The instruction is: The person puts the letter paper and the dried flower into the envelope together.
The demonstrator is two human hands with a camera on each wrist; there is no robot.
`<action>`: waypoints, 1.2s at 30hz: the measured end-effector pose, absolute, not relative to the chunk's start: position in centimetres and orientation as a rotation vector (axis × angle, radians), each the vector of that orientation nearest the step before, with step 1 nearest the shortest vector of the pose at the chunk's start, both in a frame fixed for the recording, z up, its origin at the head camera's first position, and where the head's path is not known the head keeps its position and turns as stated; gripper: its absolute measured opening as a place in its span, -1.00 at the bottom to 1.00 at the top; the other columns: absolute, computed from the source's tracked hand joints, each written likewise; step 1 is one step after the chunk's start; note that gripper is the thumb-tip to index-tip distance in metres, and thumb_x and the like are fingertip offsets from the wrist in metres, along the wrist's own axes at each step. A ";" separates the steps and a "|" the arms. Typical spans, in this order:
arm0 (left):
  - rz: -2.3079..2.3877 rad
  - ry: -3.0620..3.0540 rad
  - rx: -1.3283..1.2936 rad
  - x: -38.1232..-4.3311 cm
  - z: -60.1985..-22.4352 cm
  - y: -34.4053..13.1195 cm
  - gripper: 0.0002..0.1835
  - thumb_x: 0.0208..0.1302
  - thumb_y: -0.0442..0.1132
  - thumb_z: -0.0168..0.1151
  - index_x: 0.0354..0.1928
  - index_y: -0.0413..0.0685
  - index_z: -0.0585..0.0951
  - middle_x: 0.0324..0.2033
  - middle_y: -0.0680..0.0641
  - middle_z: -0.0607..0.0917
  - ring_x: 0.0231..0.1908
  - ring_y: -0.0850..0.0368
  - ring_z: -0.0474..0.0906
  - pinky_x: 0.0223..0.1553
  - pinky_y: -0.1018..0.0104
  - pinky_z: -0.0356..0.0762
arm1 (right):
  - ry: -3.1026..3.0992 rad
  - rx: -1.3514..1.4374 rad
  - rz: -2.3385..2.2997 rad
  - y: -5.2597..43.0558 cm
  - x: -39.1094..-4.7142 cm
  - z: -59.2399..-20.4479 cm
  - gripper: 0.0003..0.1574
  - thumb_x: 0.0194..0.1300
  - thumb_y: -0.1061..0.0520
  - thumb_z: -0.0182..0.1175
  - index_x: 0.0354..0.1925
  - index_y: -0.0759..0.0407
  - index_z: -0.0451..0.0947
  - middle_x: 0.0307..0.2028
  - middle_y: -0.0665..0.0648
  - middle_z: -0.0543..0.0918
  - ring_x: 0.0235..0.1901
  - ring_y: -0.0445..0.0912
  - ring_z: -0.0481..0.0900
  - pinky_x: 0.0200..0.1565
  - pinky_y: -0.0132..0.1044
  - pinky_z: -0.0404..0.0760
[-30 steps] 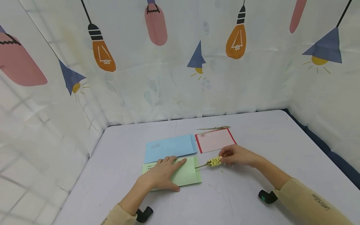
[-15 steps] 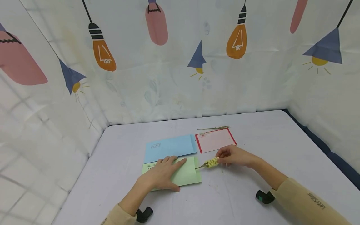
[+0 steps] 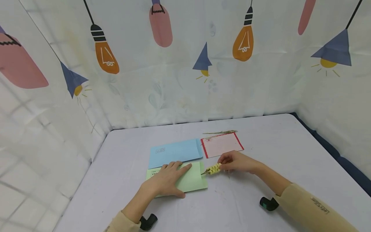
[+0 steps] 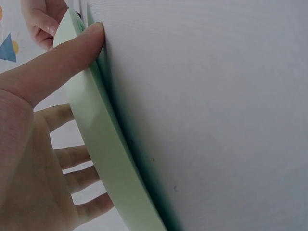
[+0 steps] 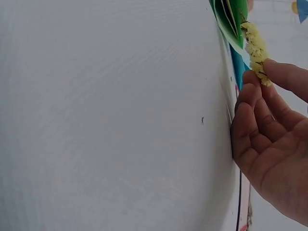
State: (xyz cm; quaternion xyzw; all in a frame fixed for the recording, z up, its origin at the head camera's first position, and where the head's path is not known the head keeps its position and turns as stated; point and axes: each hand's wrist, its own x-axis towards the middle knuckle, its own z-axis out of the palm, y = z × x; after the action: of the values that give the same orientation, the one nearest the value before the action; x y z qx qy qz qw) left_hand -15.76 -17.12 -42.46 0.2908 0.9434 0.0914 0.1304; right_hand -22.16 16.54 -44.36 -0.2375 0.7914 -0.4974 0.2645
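My left hand [image 3: 166, 181] lies spread over a pale green envelope [image 3: 195, 178], its fingers stretched out on top. In the left wrist view, the thumb of that hand [image 4: 24, 144] rests along the near edge of the green envelope [image 4: 98, 120]. Between thumb and fingertips, my right hand [image 3: 239, 161] pinches the tip of a yellow dried flower sprig [image 3: 214, 169]. Its stem end is at the envelope's right opening, and most of the stem is hidden inside. The right wrist view shows the flower head [image 5: 256, 45] outside the gaping green mouth [image 5: 230, 24].
Just behind the green envelope lies a light blue envelope [image 3: 175, 153]. To its right is a pink, red-bordered card or envelope [image 3: 221, 145], with thin dried stems [image 3: 221, 132] along its far edge. Everything lies on a white-covered table [image 3: 116, 167]; small crumbs dot the cloth.
My right hand has moved left with the flower sprig, and less of the stem shows outside the green envelope. The left hand has stayed in place.
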 end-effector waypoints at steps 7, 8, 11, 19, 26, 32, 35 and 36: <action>0.267 2.739 0.842 -15.7 -42.4 -17.0 0.10 0.06 0.22 0.56 0.60 0.16 0.22 0.43 -0.17 0.32 0.40 -0.17 0.24 0.34 -0.25 0.20 | 2.147 -0.644 -1.333 15.8 -22.2 -44.4 -0.82 0.39 0.17 0.35 -0.10 0.24 0.66 -0.26 0.18 0.69 -0.32 0.00 0.56 -0.30 -0.25 0.61; 0.268 2.739 0.841 -15.7 -42.4 -17.0 0.10 0.06 0.22 0.56 0.60 0.16 0.22 0.43 -0.17 0.31 0.40 -0.17 0.24 0.34 -0.25 0.20 | 2.148 -0.643 -1.330 15.7 -22.2 -44.5 -0.82 0.38 0.17 0.35 -0.10 0.24 0.66 -0.26 0.18 0.69 -0.32 0.00 0.56 -0.31 -0.25 0.61; 0.272 2.739 0.842 -15.7 -42.5 -17.1 0.10 0.06 0.22 0.56 0.61 0.16 0.22 0.44 -0.18 0.31 0.40 -0.18 0.24 0.34 -0.26 0.20 | 2.151 -0.651 -1.321 15.5 -22.3 -44.6 -0.83 0.38 0.17 0.35 -0.11 0.23 0.66 -0.28 0.16 0.70 -0.33 -0.01 0.56 -0.31 -0.26 0.60; 0.268 2.740 0.844 -15.8 -42.5 -17.1 0.11 0.06 0.23 0.55 0.61 0.16 0.22 0.44 -0.18 0.32 0.41 -0.18 0.24 0.33 -0.26 0.20 | 2.148 -0.654 -1.322 15.1 -22.3 -44.8 -0.84 0.38 0.17 0.35 -0.13 0.23 0.66 -0.28 0.15 0.69 -0.32 0.00 0.56 -0.33 -0.26 0.59; 0.278 2.742 0.841 -15.7 -42.5 -17.1 0.11 0.06 0.22 0.56 0.61 0.16 0.22 0.44 -0.19 0.31 0.41 -0.19 0.24 0.33 -0.25 0.20 | 2.164 -0.645 -1.308 14.7 -22.3 -44.8 -0.85 0.38 0.16 0.35 -0.13 0.22 0.66 -0.29 0.13 0.69 -0.32 -0.02 0.57 -0.34 -0.27 0.59; 0.283 2.745 0.841 -15.7 -42.6 -17.2 0.11 0.06 0.22 0.55 0.61 0.16 0.22 0.44 -0.19 0.31 0.41 -0.20 0.24 0.33 -0.26 0.20 | 2.170 -0.644 -1.306 14.6 -22.2 -44.8 -0.85 0.38 0.17 0.35 -0.13 0.22 0.65 -0.28 0.13 0.70 -0.32 -0.02 0.57 -0.35 -0.27 0.58; 0.284 2.744 0.842 -15.7 -42.7 -17.3 0.11 0.06 0.23 0.55 0.61 0.17 0.21 0.44 -0.19 0.31 0.41 -0.19 0.24 0.33 -0.26 0.20 | 2.170 -0.644 -1.308 14.6 -22.1 -44.9 -0.85 0.38 0.17 0.35 -0.13 0.23 0.65 -0.29 0.13 0.70 -0.33 -0.02 0.57 -0.35 -0.27 0.58; 0.285 2.744 0.842 -15.7 -42.7 -17.3 0.11 0.06 0.22 0.55 0.61 0.17 0.22 0.44 -0.19 0.31 0.41 -0.20 0.24 0.33 -0.26 0.20 | 2.172 -0.645 -1.307 14.6 -22.1 -44.8 -0.85 0.38 0.17 0.35 -0.13 0.23 0.65 -0.29 0.13 0.70 -0.33 -0.02 0.57 -0.36 -0.27 0.57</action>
State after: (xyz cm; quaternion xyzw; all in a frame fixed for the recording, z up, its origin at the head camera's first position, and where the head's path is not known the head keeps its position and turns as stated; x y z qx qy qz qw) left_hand -15.71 -17.29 -42.69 0.2895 0.9435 0.0981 0.1280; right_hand -22.10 14.55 -44.83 -0.2381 0.8018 -0.4824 0.2601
